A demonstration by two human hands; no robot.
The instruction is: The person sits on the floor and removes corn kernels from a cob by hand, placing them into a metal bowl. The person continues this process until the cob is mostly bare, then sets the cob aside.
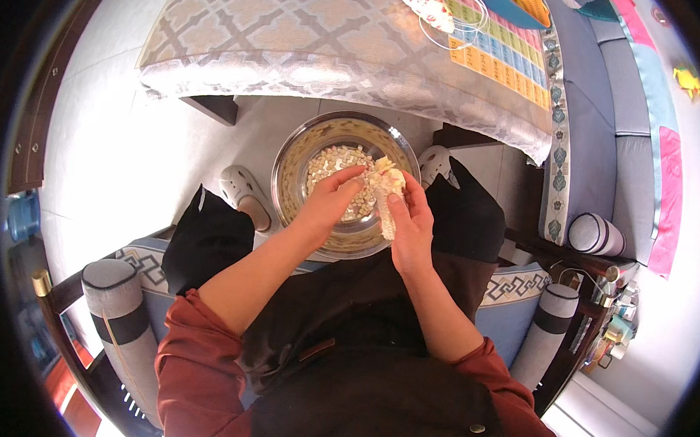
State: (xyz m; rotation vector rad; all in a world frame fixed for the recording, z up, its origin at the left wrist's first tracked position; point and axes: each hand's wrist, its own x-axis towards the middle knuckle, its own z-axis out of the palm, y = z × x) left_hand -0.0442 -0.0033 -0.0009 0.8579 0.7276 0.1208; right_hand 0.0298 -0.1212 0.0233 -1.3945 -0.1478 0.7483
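Over a round stainless steel basin (286, 216), my right hand (413, 221) grips a pale, largely bare corn cob (387, 205) with a few kernels left near its upper end. My left hand (336, 198) is beside the cob, its thumb and fingers bent close together near the kernels; whether anything is between them cannot be told. Loose pale corn kernels (335, 159) lie spread on the bottom of the basin, which stands between my knees.
A table with a patterned cloth (275, 37) stands just beyond the basin, holding a coloured chart (500, 62), a white cable (475, 20) and a blue basket (516, 10). A grey sofa (585, 105) is at the right. Slippered feet flank the basin; bolsters (109, 314) lie beside me.
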